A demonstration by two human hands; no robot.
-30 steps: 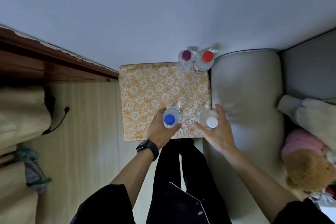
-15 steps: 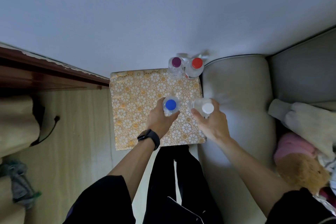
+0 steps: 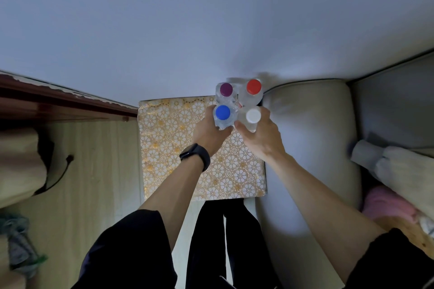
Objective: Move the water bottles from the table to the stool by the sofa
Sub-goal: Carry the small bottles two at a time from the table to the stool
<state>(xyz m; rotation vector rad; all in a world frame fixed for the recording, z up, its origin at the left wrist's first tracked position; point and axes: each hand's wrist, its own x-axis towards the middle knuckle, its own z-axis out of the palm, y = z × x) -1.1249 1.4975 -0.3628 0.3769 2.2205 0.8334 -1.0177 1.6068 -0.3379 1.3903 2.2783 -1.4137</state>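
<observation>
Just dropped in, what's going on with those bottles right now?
A person holds a bottle in each hand: the left hand grips the blue-capped bottle, and the right hand grips the white-capped bottle. Both are at the far corner of the patterned stool by the sofa arm, right beside the purple-capped bottle and the red-capped bottle that stand there. Whether the held bottles have touched down cannot be told.
</observation>
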